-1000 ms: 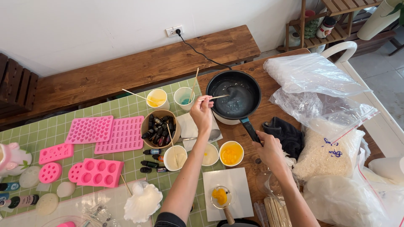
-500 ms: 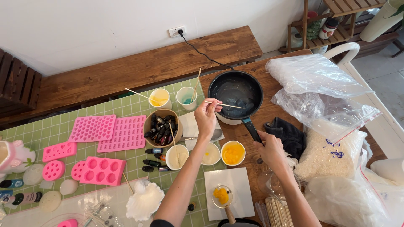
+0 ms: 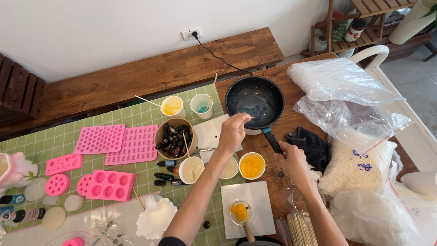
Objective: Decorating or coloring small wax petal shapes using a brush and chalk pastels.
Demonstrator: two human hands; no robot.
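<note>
A black pan [image 3: 236, 93] with melted whitish liquid stands on the wooden table. My left hand [image 3: 233, 132] is at its near rim, pinching a thin wooden stick [image 3: 248, 118] whose tip reaches into the liquid. At the end of the pan's dark handle [image 3: 271, 139], my right hand [image 3: 293, 161] has its fingers closed around it. Below my left hand stand a cup of orange liquid [image 3: 251, 165] and two cups of cream liquid [image 3: 191, 169].
Pink silicone moulds [image 3: 99, 139] lie on the green grid mat [image 3: 63, 132]. A bowl of small dark bottles [image 3: 174, 135], two cups with sticks [image 3: 173, 106], clear bags of white flakes [image 3: 350, 168], a dark cloth [image 3: 309, 146] and a bundle of skewers [image 3: 300, 230] surround the pan.
My left hand moved right and down along the pan's near rim, with the stick tip now further inside the pan. The right hand stayed at the handle.
</note>
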